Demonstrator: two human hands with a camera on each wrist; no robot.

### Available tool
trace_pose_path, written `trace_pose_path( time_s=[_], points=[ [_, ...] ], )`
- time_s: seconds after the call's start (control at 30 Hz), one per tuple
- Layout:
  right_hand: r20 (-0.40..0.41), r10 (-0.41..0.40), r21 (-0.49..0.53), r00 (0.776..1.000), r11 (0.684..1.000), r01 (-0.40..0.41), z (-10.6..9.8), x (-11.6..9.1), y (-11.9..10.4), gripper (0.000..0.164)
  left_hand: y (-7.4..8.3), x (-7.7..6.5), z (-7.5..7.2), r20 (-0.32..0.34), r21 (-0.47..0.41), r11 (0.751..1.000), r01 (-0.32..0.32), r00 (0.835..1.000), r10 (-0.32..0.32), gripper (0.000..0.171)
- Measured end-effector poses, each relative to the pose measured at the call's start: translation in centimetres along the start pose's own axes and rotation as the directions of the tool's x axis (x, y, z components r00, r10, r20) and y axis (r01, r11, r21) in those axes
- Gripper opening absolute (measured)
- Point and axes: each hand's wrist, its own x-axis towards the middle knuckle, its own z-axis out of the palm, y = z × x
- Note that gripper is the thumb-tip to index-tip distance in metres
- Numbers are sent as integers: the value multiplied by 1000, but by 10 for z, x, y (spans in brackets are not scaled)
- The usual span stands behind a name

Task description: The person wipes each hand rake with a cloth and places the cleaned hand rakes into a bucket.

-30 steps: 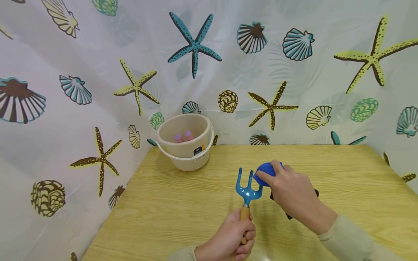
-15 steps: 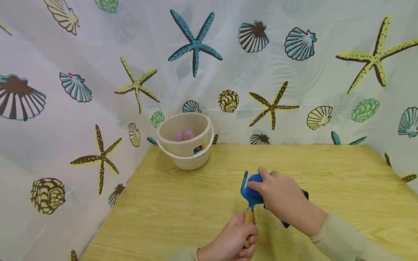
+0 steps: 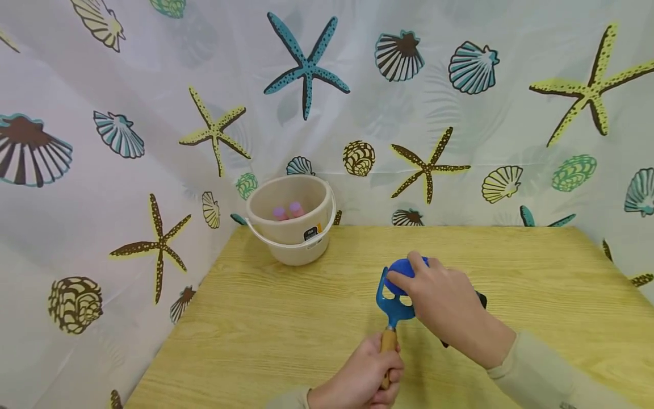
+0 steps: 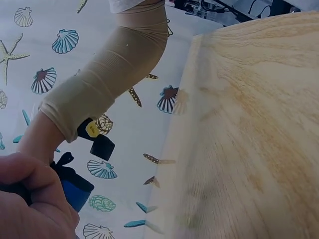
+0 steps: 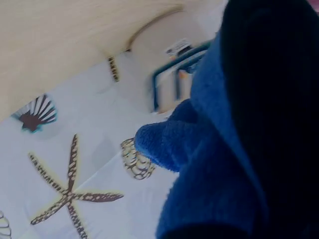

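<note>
My left hand (image 3: 357, 366) grips the wooden handle of a small blue garden hand fork (image 3: 395, 309), its tines pointing away from me. My right hand (image 3: 449, 301) holds a blue cloth (image 3: 403, 272) at the tines, covering part of them. Fuzzy and bunched, the cloth (image 5: 214, 169) fills much of the right wrist view, with the blurred fork (image 5: 164, 74) beyond it. Curled fingers of the left hand (image 4: 40, 204) show at lower left in the left wrist view; the fork is hidden there.
A beige bucket (image 3: 278, 236) with a white handle stands at the table's back left. Inside it are two pink items with purple caps (image 3: 295, 209). A shell-and-starfish curtain (image 3: 357, 102) surrounds the wooden table (image 3: 265, 318) at the back and sides.
My right hand brought the cloth left onto the fork's tines, then slid it slightly up toward their tips. The fork shifted a little right and down at first, then stayed nearly still.
</note>
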Motion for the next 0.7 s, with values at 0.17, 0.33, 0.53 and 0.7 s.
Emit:
trace_pose_path(
  time_s=[0.17, 0.33, 0.53, 0.7],
  points=[
    [68, -72, 87, 995, 994, 66, -4, -1, -14, 49, -1, 1, 4, 4, 29, 999, -15, 1000, 15, 16],
    [114, -11, -17, 993, 1000, 13, 0, 3, -13, 32, -4, 3, 9, -9, 82, 997, -1, 1000, 2, 17],
    [105, 31, -101, 994, 995, -20, 1, 7, -9, 19, -6, 4, 9, -27, 101, 995, -2, 1000, 4, 16],
    [81, 60, -136, 995, 989, -49, -7, 10, 1, 23, -2, 4, 10, -42, 85, 996, -2, 999, 5, 16]
  ],
)
